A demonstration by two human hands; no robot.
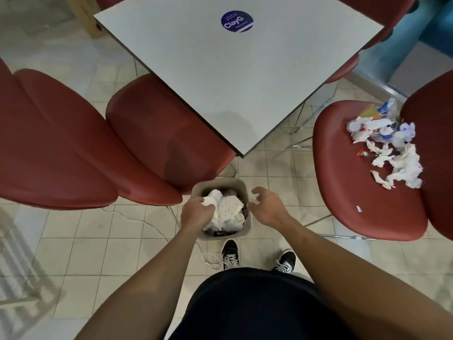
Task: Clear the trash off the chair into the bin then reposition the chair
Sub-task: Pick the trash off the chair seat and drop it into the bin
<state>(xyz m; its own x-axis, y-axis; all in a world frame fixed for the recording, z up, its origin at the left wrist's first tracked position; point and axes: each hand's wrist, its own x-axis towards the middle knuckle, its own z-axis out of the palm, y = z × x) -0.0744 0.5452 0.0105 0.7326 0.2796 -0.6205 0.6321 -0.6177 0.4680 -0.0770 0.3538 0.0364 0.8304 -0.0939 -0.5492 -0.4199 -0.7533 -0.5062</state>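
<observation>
Bin [196, 190] on floor between chairs; left hand [196, 212] grips tissue over it, right hand [267, 204] fingers spread beside rim; trash [392, 148] on right chair [355, 192].

Your left hand [197, 209] covers the near-left rim of the bin [241, 186], and under its fingers [208, 208] you cannot tell if they pinch the white paper [229, 209] or only lie on it. Deeper below the fingers, the dark things at the bin's bottom are not readable. Far right of your right hand's fingers [255, 191], the trash [392, 148] on the chair [355, 192] is too small to name piece by piece, and the chair's back is cut off by the edge.
</observation>
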